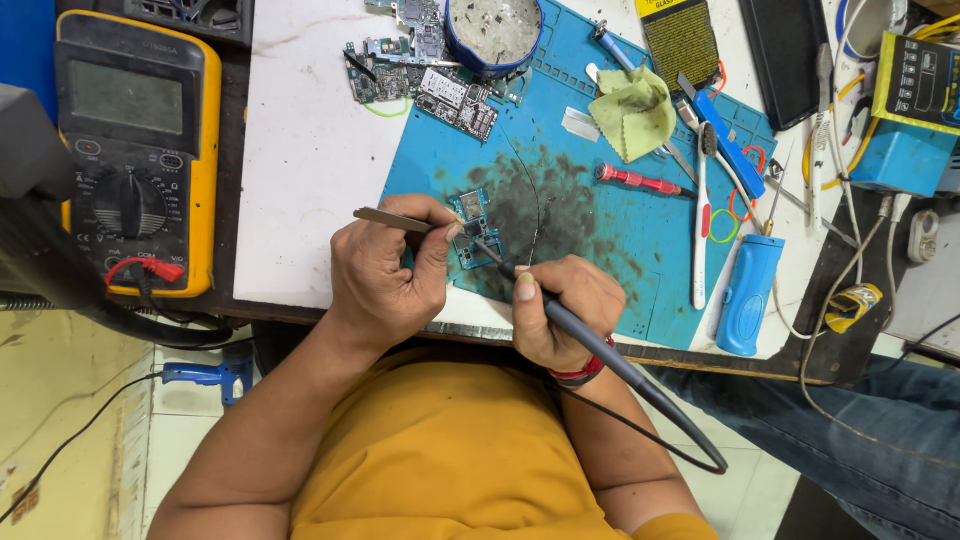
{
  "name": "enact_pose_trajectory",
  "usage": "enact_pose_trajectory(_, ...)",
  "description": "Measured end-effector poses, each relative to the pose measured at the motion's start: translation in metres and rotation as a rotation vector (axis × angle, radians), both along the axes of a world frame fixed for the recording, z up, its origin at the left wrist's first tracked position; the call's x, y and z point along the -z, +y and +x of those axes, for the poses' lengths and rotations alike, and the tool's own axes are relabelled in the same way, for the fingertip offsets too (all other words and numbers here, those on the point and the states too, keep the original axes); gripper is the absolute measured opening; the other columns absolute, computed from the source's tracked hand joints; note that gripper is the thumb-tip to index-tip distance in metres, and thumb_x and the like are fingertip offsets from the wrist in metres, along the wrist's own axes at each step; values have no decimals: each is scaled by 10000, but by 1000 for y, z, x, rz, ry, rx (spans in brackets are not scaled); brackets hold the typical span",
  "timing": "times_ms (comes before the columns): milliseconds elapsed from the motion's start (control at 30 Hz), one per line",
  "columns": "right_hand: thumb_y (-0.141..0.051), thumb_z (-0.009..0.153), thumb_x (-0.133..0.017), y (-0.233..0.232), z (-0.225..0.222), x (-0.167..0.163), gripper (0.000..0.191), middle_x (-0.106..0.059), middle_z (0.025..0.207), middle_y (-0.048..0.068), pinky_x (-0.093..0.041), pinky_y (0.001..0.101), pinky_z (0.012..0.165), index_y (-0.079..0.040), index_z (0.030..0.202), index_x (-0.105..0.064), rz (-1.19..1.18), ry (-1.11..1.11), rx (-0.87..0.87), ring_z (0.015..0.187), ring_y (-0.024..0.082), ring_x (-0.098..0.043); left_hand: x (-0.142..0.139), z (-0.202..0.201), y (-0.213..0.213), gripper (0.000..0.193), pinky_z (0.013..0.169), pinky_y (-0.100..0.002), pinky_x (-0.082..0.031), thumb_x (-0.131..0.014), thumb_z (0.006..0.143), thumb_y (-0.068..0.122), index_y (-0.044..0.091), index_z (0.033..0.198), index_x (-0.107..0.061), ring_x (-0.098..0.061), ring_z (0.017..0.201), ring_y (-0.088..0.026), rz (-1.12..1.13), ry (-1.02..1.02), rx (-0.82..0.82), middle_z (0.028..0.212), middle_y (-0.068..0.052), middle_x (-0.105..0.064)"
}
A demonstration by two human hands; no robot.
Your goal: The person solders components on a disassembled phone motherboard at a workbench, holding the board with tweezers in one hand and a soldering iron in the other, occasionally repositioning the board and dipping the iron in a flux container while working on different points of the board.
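The small circuit board (472, 228) lies flat on the blue mat (640, 235), near the front edge of the white bench (300, 160), on a dark, sooty patch of the mat. The left hand (385, 275) is closed around a pair of metal tweezers (392, 220), whose tips press at the board's left side; whether they pinch a part or only steady the board is too small to tell. The right hand (560, 305) is closed in a pen grip on a dark soldering pen (580, 335), its tip touching the board's lower right area, its cord (660, 440) looping back toward the yellow shirt.

By the look of it, the step in hand is fine rework on 1 spot of the board, with the tweezers as the steadying tool. The next move would call for a still left hand and a light, exact touch of the pen tip, since the board is not clamped and could slide on the mat.

The exact point of contact is hidden by the thumb and fingers. More bare boards (430, 75) lie at the mat's far end, partly cut off, beside a round blue tin (493, 30). A yellow meter (135, 150) sits at the left, and a red screwdriver (638, 181) and a green cloth (632, 110) lie beyond the work.
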State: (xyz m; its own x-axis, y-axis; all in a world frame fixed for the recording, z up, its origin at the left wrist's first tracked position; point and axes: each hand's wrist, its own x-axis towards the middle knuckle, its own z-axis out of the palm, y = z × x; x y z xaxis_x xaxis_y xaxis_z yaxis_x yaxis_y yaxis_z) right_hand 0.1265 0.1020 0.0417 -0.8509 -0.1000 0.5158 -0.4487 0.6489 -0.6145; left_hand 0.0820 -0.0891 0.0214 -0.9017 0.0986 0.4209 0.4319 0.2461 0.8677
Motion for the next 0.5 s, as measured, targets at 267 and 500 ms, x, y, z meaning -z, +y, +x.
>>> enact_pose_trajectory(267, -38, 961, -650, 0, 0, -1, 109, -680, 752, 96, -468, 327, 567, -16, 866, -601, -9, -1, 20, 585, 226, -611, 0, -1, 0, 96, 606, -277, -537, -719, 1007, 26, 18, 1003, -624, -697, 697, -158, 6, 2, 6, 940, -69, -718)
enact_pose_trajectory(500, -44, 957, -654, 0, 0, -2, 105, -667, 734, 90, -456, 321, 553, -14, 864, -616, -21, -11, 24, 567, 217, -598, 2, -1, 1, 97, 600, -270, -536, -718, 1011, 31, 22, 1000, -622, -694, 688, -148, 2, 7, 8, 941, -69, -720)
